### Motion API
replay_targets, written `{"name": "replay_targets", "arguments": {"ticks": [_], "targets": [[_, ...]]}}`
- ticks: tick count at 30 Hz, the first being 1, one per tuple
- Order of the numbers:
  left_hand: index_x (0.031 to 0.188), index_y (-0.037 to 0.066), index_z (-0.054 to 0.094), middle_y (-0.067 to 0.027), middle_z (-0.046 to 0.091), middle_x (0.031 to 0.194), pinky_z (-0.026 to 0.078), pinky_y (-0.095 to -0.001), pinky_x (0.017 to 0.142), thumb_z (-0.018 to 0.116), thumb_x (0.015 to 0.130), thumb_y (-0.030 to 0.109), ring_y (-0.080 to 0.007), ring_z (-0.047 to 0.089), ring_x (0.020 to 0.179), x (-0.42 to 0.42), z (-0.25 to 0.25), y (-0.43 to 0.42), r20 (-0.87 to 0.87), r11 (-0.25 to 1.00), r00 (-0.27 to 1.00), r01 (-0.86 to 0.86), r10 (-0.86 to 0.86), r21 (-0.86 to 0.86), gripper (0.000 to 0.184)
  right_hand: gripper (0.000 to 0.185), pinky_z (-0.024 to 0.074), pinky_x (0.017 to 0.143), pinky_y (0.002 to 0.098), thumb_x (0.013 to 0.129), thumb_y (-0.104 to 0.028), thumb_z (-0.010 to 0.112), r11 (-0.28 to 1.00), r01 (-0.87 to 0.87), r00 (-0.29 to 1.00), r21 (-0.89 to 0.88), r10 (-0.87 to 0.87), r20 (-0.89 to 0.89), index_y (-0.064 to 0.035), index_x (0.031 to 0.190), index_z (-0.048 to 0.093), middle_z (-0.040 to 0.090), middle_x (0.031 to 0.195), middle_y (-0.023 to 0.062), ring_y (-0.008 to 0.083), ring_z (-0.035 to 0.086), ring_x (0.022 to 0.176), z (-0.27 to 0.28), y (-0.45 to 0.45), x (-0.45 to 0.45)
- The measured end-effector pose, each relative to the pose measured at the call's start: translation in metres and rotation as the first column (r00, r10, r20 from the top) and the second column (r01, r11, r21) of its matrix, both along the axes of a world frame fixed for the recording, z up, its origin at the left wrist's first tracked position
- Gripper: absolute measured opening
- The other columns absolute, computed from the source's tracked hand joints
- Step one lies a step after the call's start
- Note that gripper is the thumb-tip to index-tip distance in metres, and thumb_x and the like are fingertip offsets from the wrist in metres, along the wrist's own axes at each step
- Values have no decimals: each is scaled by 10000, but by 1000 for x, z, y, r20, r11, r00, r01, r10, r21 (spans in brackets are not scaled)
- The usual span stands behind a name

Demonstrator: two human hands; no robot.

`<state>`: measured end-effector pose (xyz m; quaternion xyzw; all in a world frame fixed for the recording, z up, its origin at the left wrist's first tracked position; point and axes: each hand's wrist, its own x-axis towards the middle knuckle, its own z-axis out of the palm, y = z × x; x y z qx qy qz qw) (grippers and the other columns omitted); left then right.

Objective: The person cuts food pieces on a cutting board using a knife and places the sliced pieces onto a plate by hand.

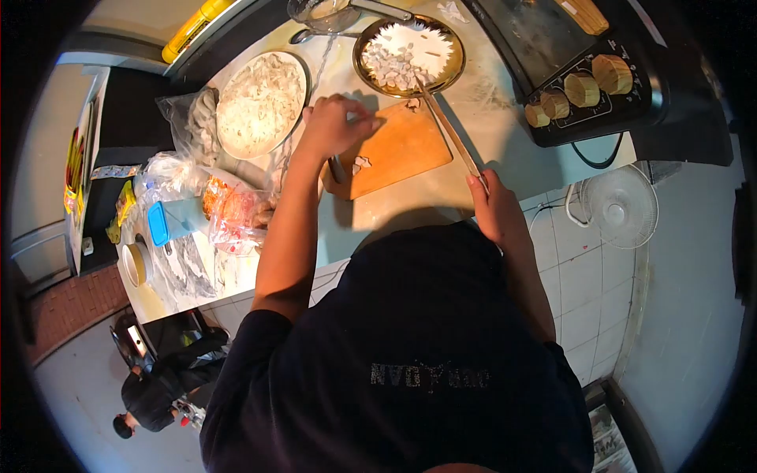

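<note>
My right hand [490,203] is closed on a long pair of wooden tongs or chopsticks [451,130], whose far end rests at the edge of a round metal plate [459,69]. Chopped pale pieces [394,67] lie on that plate over something white. My left hand [339,124] hovers over the upper left of the orange cutting board [406,150], its fingers curled; whether it holds anything is too small to tell. Small scraps [361,164] are on the board. A dark handle shows at the board's left edge.
A white plate of pale shredded food [262,102] is at the left, beside plastic bags [236,213] and a blue-lidded container [159,224]. A black appliance with wooden knobs [582,89] stands right. A strainer [323,12] is behind. Another person [150,398] is at lower left.
</note>
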<state>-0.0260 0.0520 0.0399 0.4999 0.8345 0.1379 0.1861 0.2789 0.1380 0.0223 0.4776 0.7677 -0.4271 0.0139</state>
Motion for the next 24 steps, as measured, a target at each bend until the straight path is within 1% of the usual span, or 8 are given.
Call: {"name": "replay_targets", "arguments": {"ticks": [3,7,12,15,17,18,20,24], "targets": [[863,178,767,-143,650,1066,352,-488,924,762,746,457,-351,542,1065,14,11,-32,-65,986,997,25,-36,-164,303,407,484,777,547,1000,-441,472,1000,-23,1000,-9,23,-4,-42,1054,532,672,929,250,488,614,937,2,0,-5],[798,136,730,-98,648,1072,343,-481,959,783,751,435,-332,527,1104,26,-4,-61,-72,999,997,-2,-1,-41,307,406,484,777,538,999,-438,476,998,-45,999,-41,45,-4,-40,1048,538,671,938,247,485,613,942,7,1,-12],[807,129,742,-129,654,1082,331,-487,981,795,747,409,-324,512,1149,30,-18,-65,-10,996,998,-69,70,52,291,414,486,781,536,1001,-446,466,999,-53,999,-14,53,3,-42,1060,539,669,949,256,483,612,961,5,2,-13],[823,97,746,-138,658,1069,384,-446,950,792,758,344,-305,568,1082,28,-19,-66,-89,985,992,-72,87,155,259,424,486,781,537,1001,-452,457,999,-49,999,-7,49,9,-46,1084,542,668,953,264,486,613,963,5,3,-9],[845,59,747,-136,658,1065,446,-391,892,774,769,272,-280,626,964,15,-30,-64,109,971,992,-90,67,221,227,430,487,783,538,1001,-456,452,999,-52,999,-17,52,17,-47,1100,544,668,954,267,488,614,963,5,5,-9],[845,59,747,-136,658,1065,446,-391,892,774,769,272,-280,626,964,13,-39,-62,109,971,992,-91,68,220,227,431,487,785,539,1001,-457,452,999,-47,999,-25,48,24,-48,1102,544,667,955,270,491,612,964,6,5,-8],[822,104,759,-111,643,1064,359,-451,963,745,748,274,-312,503,1113,12,-54,-56,309,919,925,-304,222,250,185,432,486,787,540,1001,-459,452,999,-42,999,-32,43,30,-49,1105,545,666,957,273,493,611,965,6,5,-8],[874,46,747,-116,634,1056,452,-364,918,751,791,226,-274,612,957,30,-48,-39,268,909,944,-276,195,312,198,425,486,785,544,997,-460,459,999,-44,999,-24,44,25,-51,1077,543,668,945,271,494,612,957,7,4,-8]]}}
